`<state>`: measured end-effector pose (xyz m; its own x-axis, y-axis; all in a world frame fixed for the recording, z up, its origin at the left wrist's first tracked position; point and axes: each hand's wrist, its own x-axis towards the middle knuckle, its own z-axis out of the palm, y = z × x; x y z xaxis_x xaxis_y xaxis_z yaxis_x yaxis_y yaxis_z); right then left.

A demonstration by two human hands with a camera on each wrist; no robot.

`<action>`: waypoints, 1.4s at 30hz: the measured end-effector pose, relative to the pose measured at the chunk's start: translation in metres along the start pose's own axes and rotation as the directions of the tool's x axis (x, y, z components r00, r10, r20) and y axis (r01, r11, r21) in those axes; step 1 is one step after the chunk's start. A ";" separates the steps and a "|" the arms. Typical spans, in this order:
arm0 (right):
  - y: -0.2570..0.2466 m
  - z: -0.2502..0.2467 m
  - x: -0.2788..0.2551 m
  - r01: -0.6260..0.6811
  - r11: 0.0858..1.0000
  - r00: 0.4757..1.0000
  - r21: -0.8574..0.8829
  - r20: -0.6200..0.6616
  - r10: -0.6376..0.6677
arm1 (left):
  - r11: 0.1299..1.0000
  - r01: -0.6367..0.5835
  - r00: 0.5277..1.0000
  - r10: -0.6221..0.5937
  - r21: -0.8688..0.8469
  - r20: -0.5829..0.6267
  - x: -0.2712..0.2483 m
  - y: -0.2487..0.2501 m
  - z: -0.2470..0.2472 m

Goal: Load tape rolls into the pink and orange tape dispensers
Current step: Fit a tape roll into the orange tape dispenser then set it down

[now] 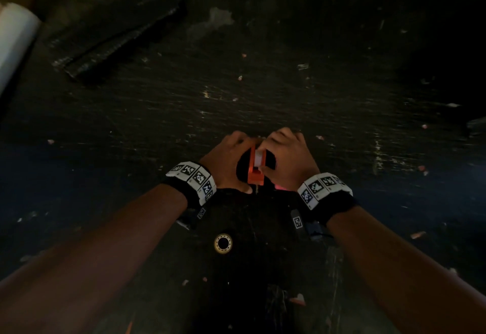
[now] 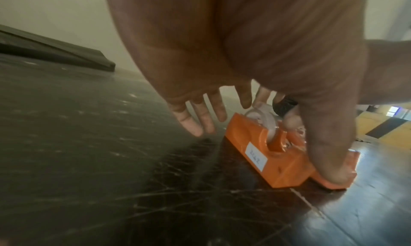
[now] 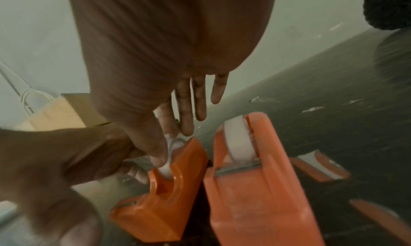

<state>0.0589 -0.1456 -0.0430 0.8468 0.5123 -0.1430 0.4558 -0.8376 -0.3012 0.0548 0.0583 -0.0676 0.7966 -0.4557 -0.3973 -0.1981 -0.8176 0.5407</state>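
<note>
The orange dispenser (image 1: 255,173) stands on the table (image 1: 289,91), steadied by the left hand (image 1: 226,165), thumb pressed on its front. A tape roll (image 1: 259,158), pinched by the right hand (image 1: 288,161), is partly seated. A neighbouring dispenser (image 3: 251,170) already appears loaded.

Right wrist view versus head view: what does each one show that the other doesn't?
Only the right wrist view shows a second, larger dispenser with its own white roll, beside the orange dispenser being loaded. Only the head view shows both marker wristbands and the long black block on the table. Both show the two hands at the orange dispenser and its tape roll.
</note>
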 end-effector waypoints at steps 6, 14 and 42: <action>-0.002 0.003 0.007 -0.014 0.995 0.999 0.097 -0.028 0.017 | 0.999 -0.026 1.000 0.026 -0.028 -0.014 0.007 -0.001 0.002; 0.000 0.005 0.010 -0.018 0.977 0.998 0.214 -0.049 0.029 | 0.999 -0.043 0.999 0.042 -0.028 -0.033 0.006 -0.004 0.004; -0.031 0.022 -0.043 -0.039 0.966 0.985 0.256 -0.155 0.081 | 0.993 -0.067 0.997 0.071 0.100 -0.042 0.006 -0.003 -0.004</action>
<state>0.0021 -0.1380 -0.0487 0.9134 0.4067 -0.0190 0.3366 -0.7805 -0.5269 0.0626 0.0589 -0.0687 0.8039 -0.4975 -0.3260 -0.3066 -0.8163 0.4895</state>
